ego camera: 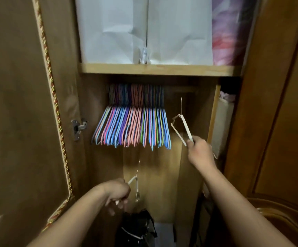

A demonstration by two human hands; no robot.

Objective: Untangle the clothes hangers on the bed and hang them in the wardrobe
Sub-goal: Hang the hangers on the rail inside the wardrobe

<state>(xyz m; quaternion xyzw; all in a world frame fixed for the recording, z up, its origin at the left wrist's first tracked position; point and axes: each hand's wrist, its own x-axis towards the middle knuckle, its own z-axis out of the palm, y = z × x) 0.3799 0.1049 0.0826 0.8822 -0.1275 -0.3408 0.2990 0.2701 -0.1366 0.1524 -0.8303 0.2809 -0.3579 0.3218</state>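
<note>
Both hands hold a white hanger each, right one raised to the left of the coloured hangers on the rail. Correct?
Not quite. The head view shows the right hand raising its white hanger to the right of the coloured hangers, not the left. The left hand does hold another hanger, lower down.

Dim, warm indoor light falls from above and behind the camera. The white bags (144, 29) on the shelf (155, 69) catch most of it, while deep shadow sits under the shelf. Wide-angle bending curves the door edges, and fine detail is soft throughout.
</note>
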